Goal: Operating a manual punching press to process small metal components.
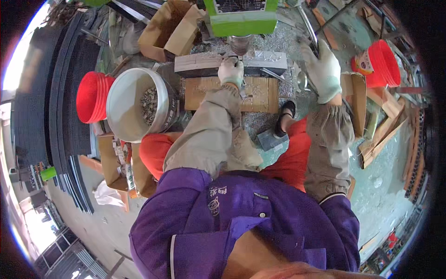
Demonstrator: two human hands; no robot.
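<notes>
My left hand [231,71], in a white glove, is closed at the middle of a long grey metal block [195,64] strewn with shavings. Just above it hangs the round spindle [239,44] of a green drilling machine [244,23]. What my left fingers hold is hidden. Off to the right, my gloved right hand [324,72] is closed around a metal lever [307,23] that slants up toward the machine's side. A short metal rod [274,74] lies near the block's right end. Below the block is a piece of cardboard [262,95] sprinkled with shavings.
On the left stand a white bucket [134,132] with many small metal pieces and a red bucket [93,97]. A cardboard box [155,35] is beyond them. At right are another red bucket [385,65] and a cardboard box [355,100]. Long dark bars [35,93] are stacked far left.
</notes>
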